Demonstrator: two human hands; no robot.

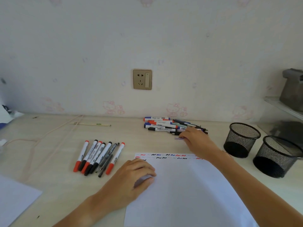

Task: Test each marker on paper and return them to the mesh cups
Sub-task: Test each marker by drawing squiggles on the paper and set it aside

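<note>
Picking the next marker from the far pile to test on the paper.

The right hand (pixel 195 138) reaches to the untested pile (pixel 172 126) at the back of the counter (pixel 49 153), fingers curled and pinching a small purple pen (pixel 178 138); next it likely needs uncapping. The left hand (pixel 132 179) rests loosely curled on the scribbled paper (pixel 188 185), steadying it. Tested markers (pixel 98 157) lie left; both mesh cups (pixel 241 139) stand empty at right.
</note>
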